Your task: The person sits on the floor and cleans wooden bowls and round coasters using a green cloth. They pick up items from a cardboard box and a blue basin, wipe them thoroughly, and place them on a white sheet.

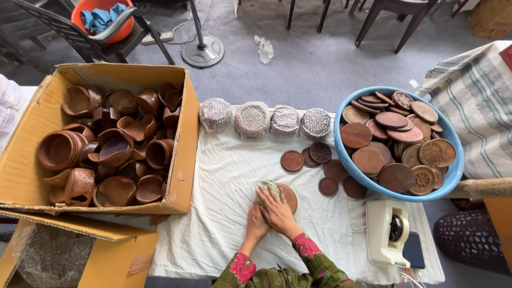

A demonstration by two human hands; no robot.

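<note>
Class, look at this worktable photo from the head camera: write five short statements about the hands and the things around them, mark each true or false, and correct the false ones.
1. Both hands, the left hand and the right hand, press on a small wrapped bundle lying on the white cloth. True.
2. The blue basin holds wooden bowls. False: it holds round wooden lids.
3. Four wrapped bundles stand in a row behind the hands. True.
4. The cardboard box is empty. False: it is full of carved wooden bowls.
5. The tape dispenser sits left of the hands. False: it sits to their right.
</note>
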